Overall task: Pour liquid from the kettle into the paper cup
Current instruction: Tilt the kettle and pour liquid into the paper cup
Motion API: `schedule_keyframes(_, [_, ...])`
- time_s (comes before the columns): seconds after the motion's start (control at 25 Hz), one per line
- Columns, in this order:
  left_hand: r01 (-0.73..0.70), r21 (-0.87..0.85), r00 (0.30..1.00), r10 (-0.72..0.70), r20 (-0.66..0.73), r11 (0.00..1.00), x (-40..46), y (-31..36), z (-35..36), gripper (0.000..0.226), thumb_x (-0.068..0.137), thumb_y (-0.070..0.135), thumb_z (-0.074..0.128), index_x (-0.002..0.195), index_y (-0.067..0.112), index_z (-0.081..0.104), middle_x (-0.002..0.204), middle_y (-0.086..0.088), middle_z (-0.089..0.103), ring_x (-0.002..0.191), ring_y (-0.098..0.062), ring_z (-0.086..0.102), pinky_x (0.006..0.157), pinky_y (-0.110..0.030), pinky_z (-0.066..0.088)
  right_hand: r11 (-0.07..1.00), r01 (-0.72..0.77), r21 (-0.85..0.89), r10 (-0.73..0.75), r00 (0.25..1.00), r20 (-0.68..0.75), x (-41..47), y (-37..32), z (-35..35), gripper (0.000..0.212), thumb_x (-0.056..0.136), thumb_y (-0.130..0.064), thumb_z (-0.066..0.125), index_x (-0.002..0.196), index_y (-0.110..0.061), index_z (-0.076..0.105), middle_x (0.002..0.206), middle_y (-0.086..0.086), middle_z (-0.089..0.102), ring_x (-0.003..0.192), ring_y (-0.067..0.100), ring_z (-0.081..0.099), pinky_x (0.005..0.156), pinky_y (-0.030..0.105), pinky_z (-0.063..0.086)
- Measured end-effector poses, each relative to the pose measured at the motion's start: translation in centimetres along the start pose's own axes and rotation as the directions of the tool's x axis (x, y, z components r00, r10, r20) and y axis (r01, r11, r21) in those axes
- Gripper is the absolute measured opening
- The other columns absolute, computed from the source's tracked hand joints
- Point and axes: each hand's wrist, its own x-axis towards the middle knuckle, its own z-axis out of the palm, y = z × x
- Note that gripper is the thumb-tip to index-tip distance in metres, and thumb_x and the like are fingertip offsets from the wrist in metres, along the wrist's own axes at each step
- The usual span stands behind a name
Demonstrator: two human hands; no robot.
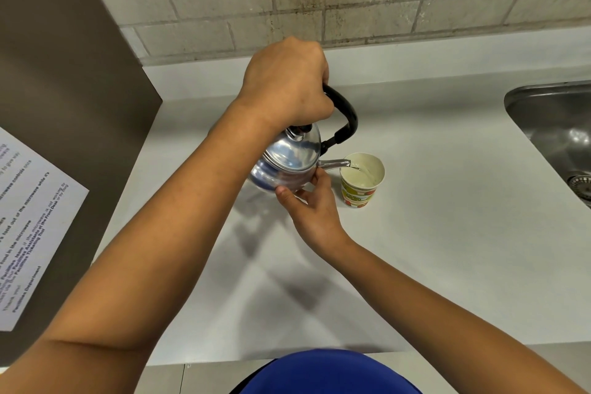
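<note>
Pour underway. We're holding the shiny rounded steel kettle (286, 163) w/ the black curved plastic handle (343, 115) up off the pale grey countertop (447, 233), tipped to our right. Its short spout (334, 164) is running roughly level, left-to-right, tip sitting just over the near-left rim of the small printed paper cup (363, 181). That spout-over-rim line is the relation everything's hanging on: cup is lying directly right of both hands, upright on the counter, not being held by anything.

Left hand (286, 83) is coming in from above, fist wrapped around the top of the handle, wrist bent down, forearm crossing in diagonally from the lower left. Right hand (311, 201) is reaching up from below, fingers curled loosely and thumb + fingertips pressing the kettle's lower right flank, just beside the spout base – steadying, not gripping. It's the nearer hand to the cup, but not touching it.

A thin clear stream (355, 167) seems to be leaving the spout; some liquid is looking pooled in the cup, level hard to read. Steel sink (543, 125) is well apart, far right.

Judgement: keep the tilt gentle so the light cup isn't getting nudged.
</note>
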Motion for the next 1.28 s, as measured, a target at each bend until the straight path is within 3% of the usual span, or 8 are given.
schedule_keyframes(0.32, [0.001, 0.003, 1.000, -0.001, -0.011, 1.000, 0.01, -0.05, 0.16, 0.011, 0.065, 0.019, 0.064, 0.072, 0.016, 0.070, 0.052, 0.002, 0.044, 0.061, -0.026, 0.049, 0.043, -0.021, 0.021, 1.000, 0.001, 0.009, -0.001, 1.000, -0.003, 0.01, 0.06, 0.14, 0.051, 0.081, -0.002, 0.062, 0.123, -0.013, 0.033, 0.111, -0.008, 0.052, 0.092, 0.000, 0.058, 0.068, 0.004, 0.048])
schedule_keyframes(0.52, [-0.007, 0.005, 1.000, 0.007, -0.013, 1.000, -0.02, -0.10, 0.10, 0.009, 0.064, 0.018, 0.063, 0.070, 0.016, 0.070, 0.052, 0.001, 0.044, 0.060, -0.026, 0.050, 0.043, -0.021, 0.021, 1.000, -0.011, 0.016, 0.011, 1.000, -0.013, -0.06, -0.13, 0.31, 0.053, 0.081, -0.002, 0.062, 0.125, -0.009, 0.033, 0.120, 0.002, 0.050, 0.098, 0.013, 0.057, 0.067, 0.004, 0.047])
schedule_keyframes(0.72, [-0.010, 0.021, 1.000, 0.010, -0.009, 1.000, -0.02, 0.01, 0.07, 0.012, 0.064, 0.019, 0.063, 0.072, 0.016, 0.071, 0.053, 0.000, 0.044, 0.063, -0.028, 0.051, 0.042, -0.022, 0.022, 0.999, -0.019, 0.027, 0.019, 1.000, -0.007, -0.11, -0.28, 0.33, 0.056, 0.082, -0.001, 0.061, 0.129, -0.005, 0.030, 0.121, 0.003, 0.049, 0.096, 0.010, 0.057, 0.066, 0.003, 0.047])
schedule_keyframes(0.88, [-0.013, 0.035, 1.000, 0.013, -0.013, 0.999, 0.03, 0.08, 0.04, 0.013, 0.064, 0.019, 0.062, 0.073, 0.015, 0.071, 0.053, 0.000, 0.044, 0.064, -0.029, 0.052, 0.043, -0.022, 0.022, 0.999, -0.022, 0.041, 0.022, 1.000, -0.008, -0.11, -0.30, 0.38, 0.055, 0.082, -0.001, 0.061, 0.128, -0.006, 0.031, 0.122, 0.004, 0.050, 0.103, 0.017, 0.056, 0.067, 0.003, 0.048])
schedule_keyframes(1.16, [-0.015, 0.047, 1.000, 0.015, -0.007, 0.999, -0.06, 0.26, -0.10, 0.013, 0.064, 0.017, 0.062, 0.073, 0.014, 0.071, 0.053, -0.001, 0.044, 0.062, -0.029, 0.051, 0.043, -0.021, 0.022, 0.998, -0.024, 0.050, 0.025, 1.000, -0.012, -0.12, -0.28, 0.46, 0.054, 0.082, -0.001, 0.061, 0.127, -0.005, 0.031, 0.123, 0.007, 0.050, 0.101, 0.016, 0.057, 0.067, 0.004, 0.047])
schedule_keyframes(1.28, [-0.016, 0.048, 1.000, 0.016, -0.006, 0.999, -0.13, 0.30, -0.17, 0.012, 0.064, 0.017, 0.062, 0.072, 0.015, 0.071, 0.053, 0.000, 0.043, 0.062, -0.028, 0.050, 0.043, -0.021, 0.021, 0.999, -0.028, 0.044, 0.028, 1.000, -0.006, -0.23, -0.27, 0.52, 0.054, 0.082, -0.002, 0.061, 0.127, -0.005, 0.031, 0.123, 0.005, 0.050, 0.095, 0.006, 0.058, 0.067, 0.003, 0.047])
